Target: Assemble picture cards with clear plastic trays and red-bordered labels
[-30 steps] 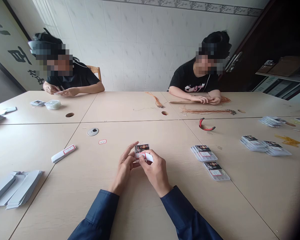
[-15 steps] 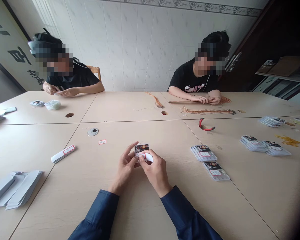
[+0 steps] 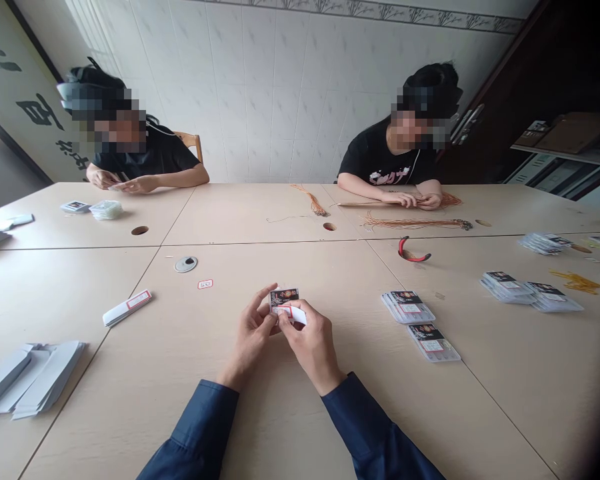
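L hand (image 3: 253, 340) grips printed card (image 3: 284, 297) edge, R hand (image 3: 313, 347) pinches white slip (image 3: 298, 315); card packs (image 3: 407, 307) well apart to R

The card (image 3: 284, 296) is black with red print and a white strip; the right sleeve (image 3: 375, 427) is navy.

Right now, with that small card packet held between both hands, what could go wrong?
The packet is small and pinched only by the fingertips of the left hand and right hand, so it might slip. The white strip at its lower edge could crease or tear. If dropped, it might land near the stacked packets and get mixed in.
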Demonstrator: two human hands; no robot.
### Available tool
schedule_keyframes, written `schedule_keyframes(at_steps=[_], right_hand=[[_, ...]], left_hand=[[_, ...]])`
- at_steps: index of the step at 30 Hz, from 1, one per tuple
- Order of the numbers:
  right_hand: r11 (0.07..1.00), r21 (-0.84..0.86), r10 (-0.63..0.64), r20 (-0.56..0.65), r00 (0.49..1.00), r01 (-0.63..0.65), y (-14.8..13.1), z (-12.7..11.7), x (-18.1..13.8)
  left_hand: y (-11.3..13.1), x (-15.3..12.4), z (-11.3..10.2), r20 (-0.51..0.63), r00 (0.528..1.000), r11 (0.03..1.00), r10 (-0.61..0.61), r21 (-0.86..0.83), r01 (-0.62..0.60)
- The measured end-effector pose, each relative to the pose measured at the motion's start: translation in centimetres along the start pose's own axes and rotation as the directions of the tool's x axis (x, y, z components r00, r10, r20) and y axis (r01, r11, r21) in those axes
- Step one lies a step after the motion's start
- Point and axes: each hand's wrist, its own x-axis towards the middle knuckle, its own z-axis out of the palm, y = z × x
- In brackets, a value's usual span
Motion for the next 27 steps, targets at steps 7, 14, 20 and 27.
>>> schedule_keyframes(at_steps=[7, 14, 20, 27], right_hand=[[1.000, 0.026, 0.017, 0.031, 0.999, -0.018, -0.8, -0.6, 0.0], [0.987, 0.139, 0.080, 0.000, 0.997, -0.079, -1.0, -1.1, 0.1], [0.978, 0.183, 0.092, 0.052, 0.994, -0.100, -0.9, -0.9, 0.5], [0.961, 0.244, 0.107, 0.094, 0.990, -0.128, -0.9, -1.1, 0.5]], left_hand=[[-0.1, 0.0, -0.2, -0.003, 1.000, 1.000, -0.003, -0.024, 0.003], [-0.5, 0.2, -0.5, -0.013, 1.000, 0.999, 0.007, -0.052, -0.007], [-0.9, 0.4, -0.9, -0.017, 1.000, 0.995, 0.015, -0.101, -0.017], [-1.0, 0.4, -1.2, -0.012, 0.999, 0.991, 0.032, -0.126, -0.033]])
